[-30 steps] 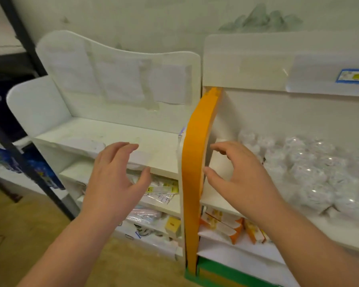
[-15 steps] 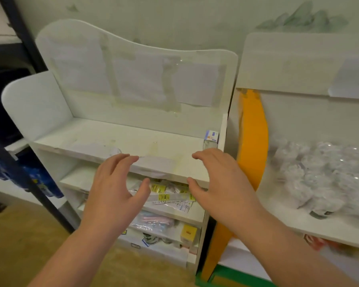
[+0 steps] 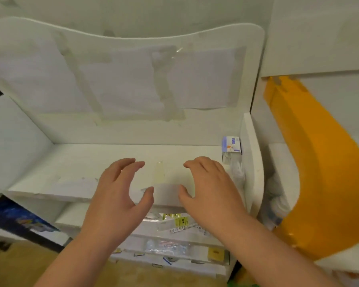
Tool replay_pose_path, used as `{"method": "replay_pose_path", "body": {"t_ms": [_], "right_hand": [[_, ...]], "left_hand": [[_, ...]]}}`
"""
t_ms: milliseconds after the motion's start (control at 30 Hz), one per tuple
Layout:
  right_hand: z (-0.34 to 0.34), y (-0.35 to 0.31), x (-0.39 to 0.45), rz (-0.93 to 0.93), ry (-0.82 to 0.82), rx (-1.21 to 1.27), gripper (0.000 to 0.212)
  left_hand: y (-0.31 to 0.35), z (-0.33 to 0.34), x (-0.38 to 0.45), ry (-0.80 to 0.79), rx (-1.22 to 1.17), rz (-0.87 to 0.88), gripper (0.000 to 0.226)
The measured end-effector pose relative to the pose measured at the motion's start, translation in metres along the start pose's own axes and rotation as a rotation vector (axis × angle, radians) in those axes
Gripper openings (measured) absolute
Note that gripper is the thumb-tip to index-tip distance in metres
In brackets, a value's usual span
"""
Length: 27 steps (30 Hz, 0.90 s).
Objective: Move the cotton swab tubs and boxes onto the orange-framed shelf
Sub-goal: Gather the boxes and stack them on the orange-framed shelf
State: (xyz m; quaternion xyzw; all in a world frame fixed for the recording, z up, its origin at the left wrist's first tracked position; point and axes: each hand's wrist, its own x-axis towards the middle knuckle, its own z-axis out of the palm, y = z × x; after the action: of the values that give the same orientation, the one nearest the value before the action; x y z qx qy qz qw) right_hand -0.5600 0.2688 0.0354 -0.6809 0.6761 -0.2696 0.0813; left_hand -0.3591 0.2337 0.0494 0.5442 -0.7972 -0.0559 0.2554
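A small white and blue cotton swab box [image 3: 230, 146] stands at the far right end of the white shelf's top board [image 3: 75, 162], with a clear packet [image 3: 235, 168] lying in front of it. My left hand [image 3: 118, 191] and my right hand [image 3: 209, 187] hover side by side over the front of that board, fingers spread and curled, holding nothing. The right hand is just left of the box and packet. The orange-framed shelf [image 3: 319, 172] stands to the right, its orange side panel facing me; blurred wrapped tubs [image 3: 278, 204] show behind that panel.
The white shelf's lower boards hold clear packets with yellow labels [image 3: 174, 221] and a small yellow box [image 3: 216, 253]. A dark rack with a blue package [image 3: 19, 220] stands at the left. The floor [image 3: 19, 266] below is tan.
The view has swung left and closer, from the orange-framed shelf to the white shelf. Both hands have come together over the white shelf's top board, staying empty.
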Motion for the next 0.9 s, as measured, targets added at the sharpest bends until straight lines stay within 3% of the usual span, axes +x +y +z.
{"method": "replay_pose_path", "body": {"t_ms": [200, 467, 733, 900], "right_hand": [[0.004, 0.020, 0.018, 0.192, 0.058, -0.082, 0.052], [0.021, 0.032, 0.026, 0.561, -0.018, -0.305, 0.071], [0.047, 0.032, 0.048, 0.741, 0.028, -0.530, 0.057], [0.048, 0.030, 0.054, 0.786, 0.062, -0.550, 0.046]], "left_hand": [[-0.007, 0.036, 0.064, -0.069, -0.091, 0.145, 0.053], [0.002, 0.090, 0.142, -0.230, -0.203, 0.465, 0.055], [0.000, 0.118, 0.182, -0.303, -0.300, 0.656, 0.056], [0.005, 0.130, 0.192, -0.326, -0.353, 0.713, 0.053]]}}
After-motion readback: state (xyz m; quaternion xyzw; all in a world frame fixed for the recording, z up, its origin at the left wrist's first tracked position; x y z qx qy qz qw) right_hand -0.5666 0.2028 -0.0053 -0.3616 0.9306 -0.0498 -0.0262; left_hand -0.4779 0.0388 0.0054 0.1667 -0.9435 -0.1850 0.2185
